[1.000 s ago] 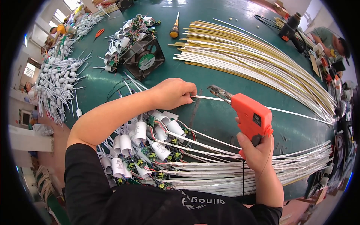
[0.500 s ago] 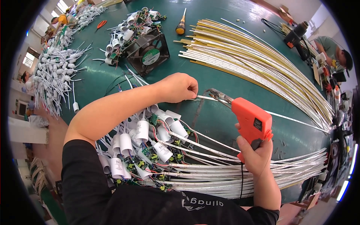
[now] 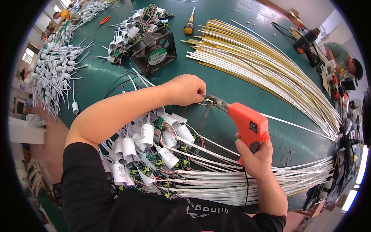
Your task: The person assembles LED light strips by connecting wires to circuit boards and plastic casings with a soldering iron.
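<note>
Beside white housings (image 3: 147,134), left grip (image 3: 187,90) pinches strip (image 3: 286,122); right grip (image 3: 256,159) clasps soldering gun (image 3: 246,119).

We record our left arm bent at the elbow (image 3: 79,129), its left forearm (image 3: 123,107) reaching rightward across our front and rising slightly. The left wrist (image 3: 164,93) runs nearly straight; our left hand (image 3: 187,89) is back-up, fingers curled down in a pinch, tips mostly hidden. Our right forearm (image 3: 273,195) slants up and leftward from the lower edge. Our right hand (image 3: 257,160) is wrapped in a grip, thumb (image 3: 245,148) pointing up-left. The hands are apart, the left higher in view.
</note>
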Motion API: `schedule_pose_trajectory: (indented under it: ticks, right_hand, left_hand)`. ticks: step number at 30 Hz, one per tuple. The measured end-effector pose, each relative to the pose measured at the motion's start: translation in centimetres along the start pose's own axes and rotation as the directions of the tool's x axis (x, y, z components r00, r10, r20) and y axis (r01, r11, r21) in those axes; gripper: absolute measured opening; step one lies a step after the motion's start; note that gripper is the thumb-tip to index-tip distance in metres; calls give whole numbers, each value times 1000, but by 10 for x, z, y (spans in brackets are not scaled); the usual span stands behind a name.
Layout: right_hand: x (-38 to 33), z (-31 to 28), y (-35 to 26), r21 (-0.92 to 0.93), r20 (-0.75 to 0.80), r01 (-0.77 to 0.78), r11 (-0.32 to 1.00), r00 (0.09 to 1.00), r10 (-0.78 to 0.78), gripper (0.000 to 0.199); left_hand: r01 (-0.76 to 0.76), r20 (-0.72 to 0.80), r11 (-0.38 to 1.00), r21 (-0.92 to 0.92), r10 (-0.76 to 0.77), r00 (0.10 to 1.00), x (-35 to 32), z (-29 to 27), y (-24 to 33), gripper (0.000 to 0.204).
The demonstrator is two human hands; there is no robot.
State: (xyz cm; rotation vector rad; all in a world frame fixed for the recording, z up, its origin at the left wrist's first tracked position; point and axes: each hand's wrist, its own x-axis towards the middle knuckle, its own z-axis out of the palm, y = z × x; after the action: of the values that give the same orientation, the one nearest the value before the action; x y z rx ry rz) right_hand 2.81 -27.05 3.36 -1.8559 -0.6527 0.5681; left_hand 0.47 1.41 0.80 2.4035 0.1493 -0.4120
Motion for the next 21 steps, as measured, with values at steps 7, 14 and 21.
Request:
schedule_pose_trajectory:
  ticks: [7, 14, 21]
  right_hand:
    - [-1, 0, 0, -27, 3, 12, 1000, 1000, -12, 33]
    - [-2, -1, 3, -58, -1, 25, 998, 1000, -25, 32]
    - [-9, -7, -4, 40, -58, 58, 998, 997, -55, 33]
  left_hand:
    - [10, -2, 1000, 11, -10, 1000, 1, 0, 3, 9]
    - [24, 4, 1000, 7, -24, 1000, 2, 0, 3, 8]
    - [18, 11, 1000, -10, -18, 1000, 1, -1, 0, 11]
